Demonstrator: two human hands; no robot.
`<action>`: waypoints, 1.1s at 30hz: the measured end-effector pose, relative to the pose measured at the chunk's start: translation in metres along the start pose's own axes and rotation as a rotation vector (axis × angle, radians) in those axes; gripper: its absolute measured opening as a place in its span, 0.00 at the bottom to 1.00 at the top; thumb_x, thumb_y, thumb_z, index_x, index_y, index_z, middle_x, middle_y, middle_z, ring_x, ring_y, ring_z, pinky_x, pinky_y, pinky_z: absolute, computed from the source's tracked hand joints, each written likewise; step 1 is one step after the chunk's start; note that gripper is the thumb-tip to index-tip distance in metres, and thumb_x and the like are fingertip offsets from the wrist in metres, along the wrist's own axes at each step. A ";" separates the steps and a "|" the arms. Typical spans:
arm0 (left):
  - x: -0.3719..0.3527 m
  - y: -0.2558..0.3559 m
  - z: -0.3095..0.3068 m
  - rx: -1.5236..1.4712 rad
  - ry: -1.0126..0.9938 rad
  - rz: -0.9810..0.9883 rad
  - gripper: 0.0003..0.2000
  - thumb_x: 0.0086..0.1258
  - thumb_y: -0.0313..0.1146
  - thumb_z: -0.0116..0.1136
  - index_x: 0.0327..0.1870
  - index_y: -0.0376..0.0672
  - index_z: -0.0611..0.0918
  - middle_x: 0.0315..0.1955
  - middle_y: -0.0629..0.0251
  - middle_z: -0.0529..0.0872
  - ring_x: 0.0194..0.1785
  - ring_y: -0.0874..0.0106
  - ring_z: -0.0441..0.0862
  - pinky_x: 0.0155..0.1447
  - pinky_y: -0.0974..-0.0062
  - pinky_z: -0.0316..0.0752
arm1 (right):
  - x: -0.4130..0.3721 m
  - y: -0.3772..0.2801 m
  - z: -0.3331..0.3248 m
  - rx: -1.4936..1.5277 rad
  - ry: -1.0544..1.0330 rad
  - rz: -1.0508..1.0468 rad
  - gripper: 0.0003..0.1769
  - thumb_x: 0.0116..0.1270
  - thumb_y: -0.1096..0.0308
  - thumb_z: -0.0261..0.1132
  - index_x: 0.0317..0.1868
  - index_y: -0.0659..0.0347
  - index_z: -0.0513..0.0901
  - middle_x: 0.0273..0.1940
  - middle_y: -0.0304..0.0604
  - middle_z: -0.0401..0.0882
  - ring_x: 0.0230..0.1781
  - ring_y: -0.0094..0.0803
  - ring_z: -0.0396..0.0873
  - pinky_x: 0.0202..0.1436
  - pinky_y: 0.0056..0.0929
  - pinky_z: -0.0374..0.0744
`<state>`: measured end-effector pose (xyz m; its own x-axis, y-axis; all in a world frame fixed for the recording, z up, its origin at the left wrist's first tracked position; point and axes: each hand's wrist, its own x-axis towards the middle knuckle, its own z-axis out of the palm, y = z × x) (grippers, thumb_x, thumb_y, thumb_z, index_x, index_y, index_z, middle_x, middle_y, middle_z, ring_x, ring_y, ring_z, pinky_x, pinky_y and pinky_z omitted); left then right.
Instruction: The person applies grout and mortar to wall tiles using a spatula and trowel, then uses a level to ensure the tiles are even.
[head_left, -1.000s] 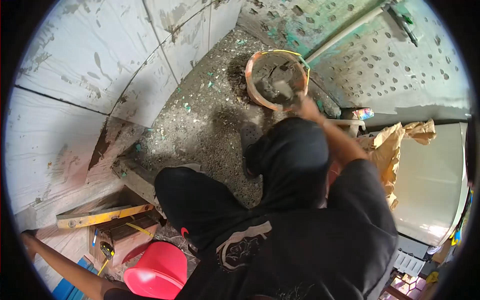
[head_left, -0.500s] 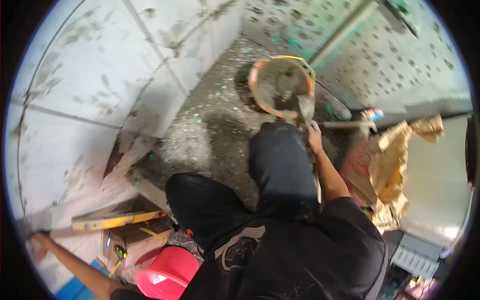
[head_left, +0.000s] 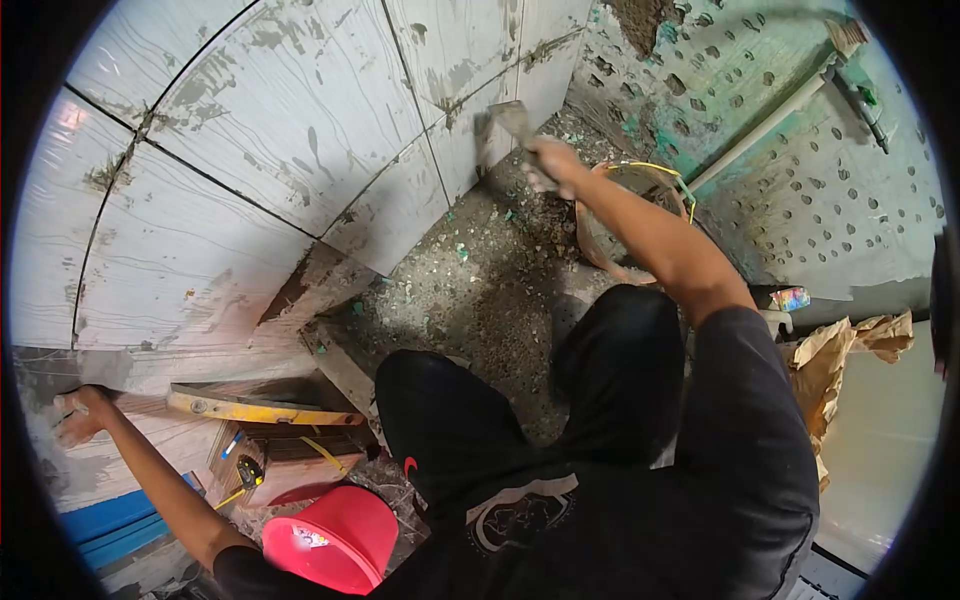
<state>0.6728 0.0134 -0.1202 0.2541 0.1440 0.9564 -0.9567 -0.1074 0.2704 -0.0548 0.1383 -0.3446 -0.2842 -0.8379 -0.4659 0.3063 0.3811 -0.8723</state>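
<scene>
trowel [head_left: 510, 122] by tiled wall [head_left: 300, 110], orange bucket [head_left: 586, 240] below

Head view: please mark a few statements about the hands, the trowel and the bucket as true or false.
1. The right hand holds a trowel up by the tiled wall. True.
2. The trowel is down inside the mortar bucket. False: it is outside the bucket, raised near the wall.
3. The left hand is spread against the wall at lower left. True.
4. The left hand grips the yellow level. False: the level lies apart from it, with no hand on it.
</scene>
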 end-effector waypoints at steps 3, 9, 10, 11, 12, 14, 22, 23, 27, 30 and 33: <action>-0.001 0.002 -0.002 -0.002 -0.024 -0.028 0.43 0.60 0.62 0.42 0.59 0.23 0.58 0.58 0.25 0.54 0.63 0.35 0.50 0.61 0.40 0.50 | 0.035 0.017 0.036 0.128 0.023 -0.094 0.10 0.65 0.61 0.52 0.38 0.58 0.65 0.19 0.41 0.69 0.11 0.28 0.68 0.10 0.27 0.67; -0.001 0.017 -0.010 -0.019 -0.035 -0.029 0.43 0.63 0.59 0.40 0.59 0.17 0.55 0.57 0.23 0.53 0.62 0.35 0.52 0.63 0.42 0.48 | 0.048 0.037 0.063 0.161 0.095 -0.127 0.09 0.64 0.62 0.51 0.39 0.57 0.65 0.20 0.42 0.69 0.11 0.29 0.68 0.10 0.29 0.67; -0.002 0.015 -0.009 -0.019 -0.023 -0.027 0.43 0.63 0.59 0.40 0.58 0.17 0.55 0.57 0.23 0.53 0.62 0.35 0.52 0.63 0.42 0.48 | 0.040 0.036 0.068 0.145 0.063 -0.134 0.10 0.64 0.62 0.51 0.40 0.57 0.65 0.20 0.42 0.69 0.11 0.29 0.68 0.10 0.29 0.67; -0.002 0.014 -0.009 -0.015 -0.023 -0.025 0.43 0.63 0.59 0.40 0.58 0.17 0.55 0.57 0.23 0.53 0.62 0.35 0.52 0.63 0.42 0.48 | 0.032 0.035 0.073 0.130 0.031 -0.142 0.10 0.64 0.62 0.51 0.40 0.57 0.65 0.20 0.42 0.69 0.11 0.29 0.68 0.10 0.29 0.67; -0.002 0.014 -0.009 -0.013 -0.025 -0.023 0.43 0.63 0.59 0.40 0.58 0.17 0.55 0.57 0.23 0.53 0.62 0.35 0.51 0.63 0.42 0.48 | 0.029 0.038 0.075 0.097 0.004 -0.131 0.10 0.64 0.62 0.51 0.41 0.58 0.65 0.20 0.42 0.70 0.11 0.29 0.69 0.10 0.29 0.67; -0.002 0.013 -0.009 -0.015 -0.024 -0.004 0.43 0.63 0.59 0.40 0.59 0.17 0.55 0.58 0.23 0.53 0.63 0.35 0.51 0.63 0.43 0.48 | 0.021 0.041 0.079 0.033 -0.047 -0.114 0.11 0.64 0.62 0.51 0.43 0.58 0.65 0.20 0.42 0.70 0.11 0.30 0.69 0.10 0.29 0.67; -0.005 0.029 -0.017 -0.049 -0.040 -0.055 0.43 0.63 0.60 0.40 0.61 0.21 0.54 0.59 0.26 0.52 0.64 0.37 0.50 0.64 0.44 0.47 | 0.034 0.034 0.049 -0.154 -0.045 -0.161 0.11 0.63 0.64 0.52 0.45 0.57 0.66 0.18 0.39 0.71 0.09 0.26 0.67 0.08 0.25 0.66; -0.005 0.029 -0.018 -0.053 -0.054 -0.062 0.43 0.63 0.59 0.40 0.62 0.21 0.53 0.60 0.25 0.51 0.64 0.36 0.48 0.64 0.43 0.46 | 0.037 0.033 0.046 -0.237 -0.023 -0.216 0.12 0.63 0.64 0.52 0.45 0.58 0.68 0.18 0.39 0.72 0.09 0.25 0.68 0.07 0.25 0.66; -0.006 0.035 -0.021 -0.072 -0.086 -0.077 0.43 0.63 0.59 0.41 0.62 0.21 0.51 0.60 0.24 0.48 0.65 0.35 0.46 0.64 0.42 0.43 | 0.036 0.032 0.045 -0.357 -0.022 -0.263 0.20 0.60 0.62 0.54 0.50 0.62 0.72 0.20 0.44 0.75 0.14 0.31 0.73 0.15 0.30 0.71; -0.005 0.033 -0.021 -0.077 -0.078 -0.070 0.44 0.63 0.59 0.41 0.62 0.21 0.51 0.60 0.24 0.48 0.65 0.35 0.46 0.64 0.42 0.43 | 0.047 0.033 0.039 -0.367 -0.020 -0.271 0.20 0.59 0.61 0.54 0.51 0.62 0.72 0.20 0.44 0.75 0.14 0.31 0.74 0.16 0.31 0.71; -0.004 0.032 -0.019 -0.075 -0.077 -0.080 0.44 0.62 0.60 0.41 0.62 0.21 0.52 0.60 0.24 0.48 0.65 0.35 0.45 0.64 0.41 0.43 | 0.048 0.039 0.041 -0.458 0.061 -0.314 0.20 0.60 0.61 0.54 0.50 0.61 0.72 0.20 0.44 0.75 0.15 0.31 0.74 0.16 0.31 0.71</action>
<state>0.6383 0.0282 -0.1180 0.3374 0.0725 0.9386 -0.9402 -0.0242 0.3399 -0.0188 0.0969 -0.3948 -0.3544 -0.9196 -0.1693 -0.2237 0.2592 -0.9396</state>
